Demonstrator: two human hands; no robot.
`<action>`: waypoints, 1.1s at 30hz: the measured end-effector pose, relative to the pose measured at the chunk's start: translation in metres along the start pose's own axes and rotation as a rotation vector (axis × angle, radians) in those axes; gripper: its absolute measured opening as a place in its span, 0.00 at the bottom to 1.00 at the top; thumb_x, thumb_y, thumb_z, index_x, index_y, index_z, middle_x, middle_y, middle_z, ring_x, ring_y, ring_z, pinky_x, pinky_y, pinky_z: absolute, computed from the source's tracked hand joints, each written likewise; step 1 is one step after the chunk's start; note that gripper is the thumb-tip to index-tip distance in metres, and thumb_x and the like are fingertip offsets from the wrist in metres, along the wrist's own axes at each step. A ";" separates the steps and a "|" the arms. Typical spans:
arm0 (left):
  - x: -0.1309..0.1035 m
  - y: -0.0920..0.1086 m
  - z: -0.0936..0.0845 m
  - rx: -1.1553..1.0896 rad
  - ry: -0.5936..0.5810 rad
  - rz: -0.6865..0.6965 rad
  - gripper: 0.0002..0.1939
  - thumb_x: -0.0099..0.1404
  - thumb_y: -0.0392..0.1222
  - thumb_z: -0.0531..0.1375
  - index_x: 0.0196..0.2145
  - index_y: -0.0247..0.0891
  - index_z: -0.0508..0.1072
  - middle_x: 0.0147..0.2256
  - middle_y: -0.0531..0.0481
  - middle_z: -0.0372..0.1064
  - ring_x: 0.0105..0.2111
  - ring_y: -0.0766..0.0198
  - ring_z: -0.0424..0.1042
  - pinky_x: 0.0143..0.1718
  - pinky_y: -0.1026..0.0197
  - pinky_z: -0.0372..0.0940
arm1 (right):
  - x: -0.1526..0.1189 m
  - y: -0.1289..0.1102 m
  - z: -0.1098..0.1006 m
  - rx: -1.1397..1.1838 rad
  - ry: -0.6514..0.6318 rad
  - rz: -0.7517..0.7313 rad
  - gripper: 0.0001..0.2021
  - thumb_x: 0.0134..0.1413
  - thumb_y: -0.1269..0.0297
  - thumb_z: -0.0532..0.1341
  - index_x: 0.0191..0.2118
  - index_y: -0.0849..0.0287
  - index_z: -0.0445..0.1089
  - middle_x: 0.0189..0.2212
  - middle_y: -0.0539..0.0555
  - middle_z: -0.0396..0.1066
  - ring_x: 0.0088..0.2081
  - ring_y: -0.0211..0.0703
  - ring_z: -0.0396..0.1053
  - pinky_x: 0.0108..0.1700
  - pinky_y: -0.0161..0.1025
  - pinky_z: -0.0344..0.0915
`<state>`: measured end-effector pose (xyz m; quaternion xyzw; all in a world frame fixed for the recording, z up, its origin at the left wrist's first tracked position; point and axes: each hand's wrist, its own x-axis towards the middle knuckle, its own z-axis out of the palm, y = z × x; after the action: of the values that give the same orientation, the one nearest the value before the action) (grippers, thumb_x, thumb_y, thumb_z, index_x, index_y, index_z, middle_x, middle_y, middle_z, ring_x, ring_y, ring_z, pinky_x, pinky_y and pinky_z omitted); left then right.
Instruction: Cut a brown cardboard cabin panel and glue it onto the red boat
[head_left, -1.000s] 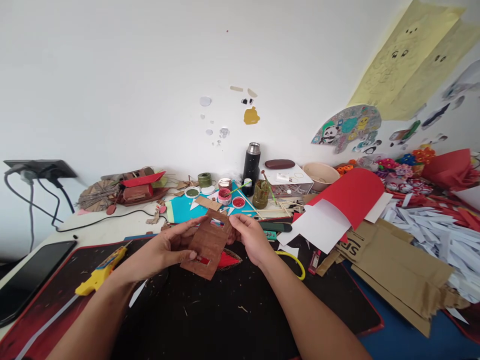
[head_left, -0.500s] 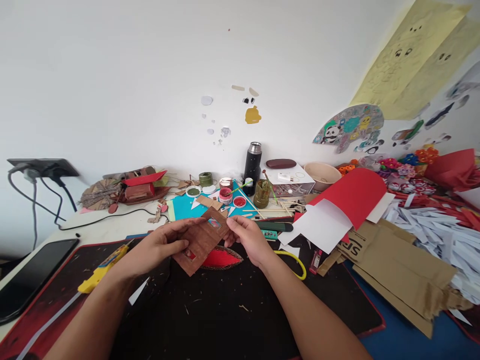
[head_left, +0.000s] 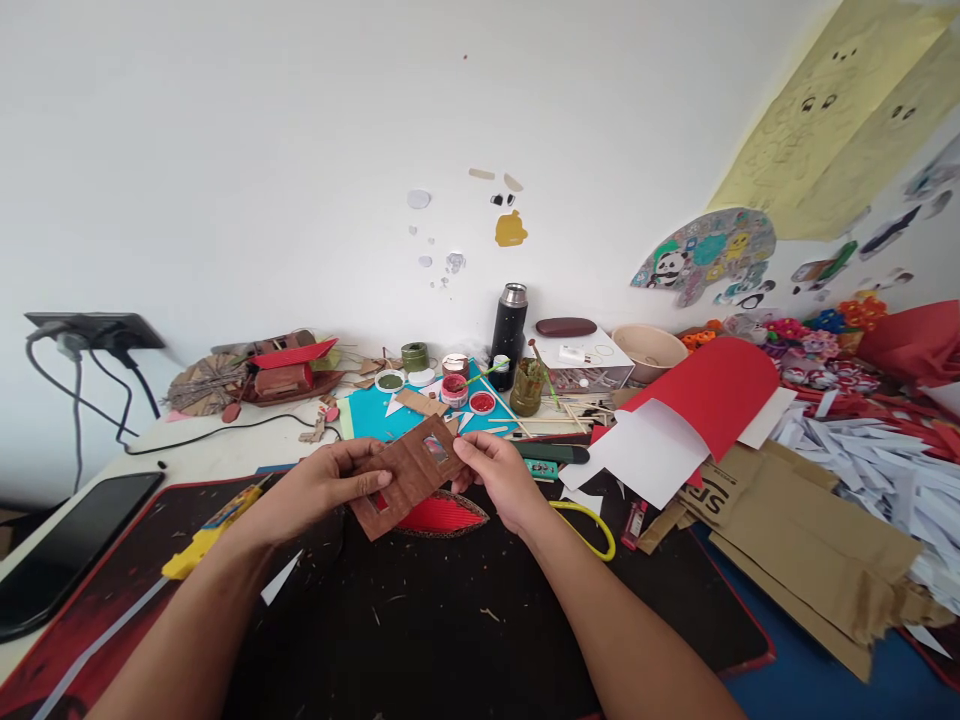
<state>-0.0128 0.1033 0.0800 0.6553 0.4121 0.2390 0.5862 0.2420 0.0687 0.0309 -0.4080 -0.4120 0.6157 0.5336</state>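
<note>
Between both hands I hold a brown painted cardboard piece [head_left: 409, 480] with window-like cut-outs, tilted up toward the right. My left hand [head_left: 341, 485] grips its left end, thumb on the near face. On the upper right corner, my right hand [head_left: 495, 475] pinches it with thumb and fingers. Just behind and below it, a red ribbed boat-shaped piece [head_left: 442, 515] with a dark patterned rim lies on the black mat [head_left: 420, 630], partly hidden by the cardboard.
A yellow glue gun [head_left: 202, 535] and a phone [head_left: 67, 550] lie left. Open paint pots [head_left: 454, 390], a jar with brushes [head_left: 527, 390] and a black thermos [head_left: 510, 325] stand behind. Red paper [head_left: 712, 390], flattened cardboard [head_left: 810, 550] and paper strips [head_left: 862, 470] crowd the right.
The brown cardboard piece has turned slightly, its lower end rising and its face showing more toward me. Both hands keep their hold; the view has shifted a little.
</note>
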 end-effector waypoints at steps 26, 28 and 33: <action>0.000 -0.008 -0.012 -0.129 0.048 -0.043 0.23 0.58 0.55 0.73 0.48 0.42 0.84 0.46 0.42 0.82 0.44 0.50 0.80 0.45 0.55 0.73 | -0.005 -0.001 0.004 0.003 -0.102 0.053 0.24 0.49 0.38 0.73 0.33 0.55 0.76 0.29 0.50 0.75 0.27 0.41 0.70 0.35 0.42 0.71; -0.001 -0.008 -0.012 -0.132 0.041 -0.048 0.23 0.58 0.55 0.74 0.48 0.42 0.84 0.46 0.42 0.82 0.44 0.50 0.80 0.46 0.55 0.73 | -0.005 -0.001 0.004 -0.001 -0.097 0.052 0.24 0.49 0.36 0.72 0.33 0.55 0.76 0.28 0.49 0.74 0.27 0.41 0.69 0.34 0.42 0.70; -0.002 -0.006 -0.010 -0.169 0.050 -0.066 0.21 0.56 0.51 0.75 0.45 0.41 0.84 0.45 0.43 0.82 0.44 0.47 0.80 0.45 0.53 0.75 | -0.005 0.002 0.004 -0.037 -0.081 0.031 0.23 0.46 0.38 0.74 0.33 0.55 0.76 0.28 0.48 0.73 0.28 0.40 0.68 0.33 0.40 0.69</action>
<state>-0.0234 0.1075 0.0761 0.5835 0.4263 0.2699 0.6364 0.2380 0.0634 0.0311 -0.3989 -0.4385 0.6320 0.4993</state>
